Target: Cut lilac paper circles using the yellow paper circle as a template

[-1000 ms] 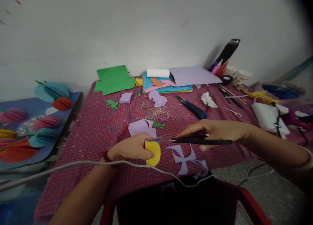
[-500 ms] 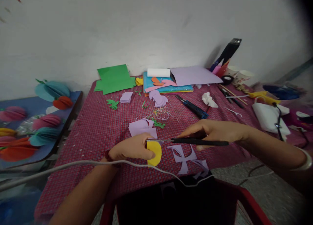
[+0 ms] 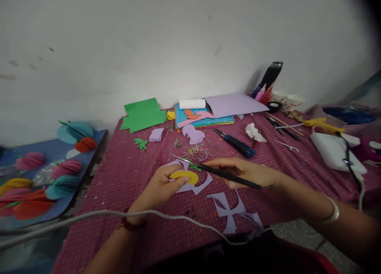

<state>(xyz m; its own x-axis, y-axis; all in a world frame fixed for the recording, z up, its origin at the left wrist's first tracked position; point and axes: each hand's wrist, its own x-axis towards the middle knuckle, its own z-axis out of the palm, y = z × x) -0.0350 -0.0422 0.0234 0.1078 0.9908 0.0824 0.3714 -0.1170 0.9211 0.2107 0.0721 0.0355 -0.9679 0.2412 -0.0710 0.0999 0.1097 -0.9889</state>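
Observation:
Between the thumb and fingers of my left hand [image 3: 162,188] is a yellow paper piece [image 3: 186,176] with a rounded edge, tilted so that it looks narrow. My right hand [image 3: 242,172] grips scissors [image 3: 220,172] seen almost edge-on, with a long black handle and a thin metal blade. The blade points left, passing just above and behind the yellow paper. Under and beyond the hands lie purple paper offcuts [image 3: 205,183], one with a curved edge. More purple offcuts [image 3: 228,212] lie nearer me on the checked cloth [image 3: 160,234].
A blue-and-black utility knife [image 3: 238,145], crumpled tissue [image 3: 255,132] and purple discs [image 3: 193,135] lie farther back. Green sheets [image 3: 143,115] are at back left. A yellow glue gun [image 3: 324,125] is at right. A white cable [image 3: 166,215] crosses in front. Paper pumpkins [image 3: 67,168] fill the left table.
The yellow paper has turned from facing me to nearly flat. The scissors have swung, tip up and away. A curved purple offcut now shows on the cloth beneath. The view has shifted.

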